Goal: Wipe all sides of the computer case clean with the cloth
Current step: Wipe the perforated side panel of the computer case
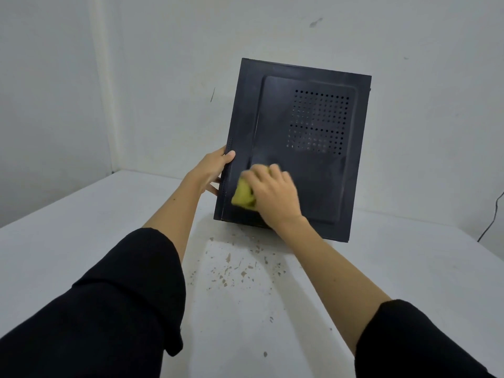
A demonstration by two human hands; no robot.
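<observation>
A black computer case stands on the white table, its wide side panel with a grid of vent holes turned toward me and leaning slightly. My left hand grips the case's left edge, thumb on the front face and fingers behind. My right hand holds a bunched yellow-green cloth and presses it against the lower left of the panel. The hand is motion-blurred. The case's back and far sides are hidden.
Brownish flecks of dirt lie scattered on the table in front of the case. White walls meet in a corner behind the table at the left. A dark cable hangs down at the far right edge.
</observation>
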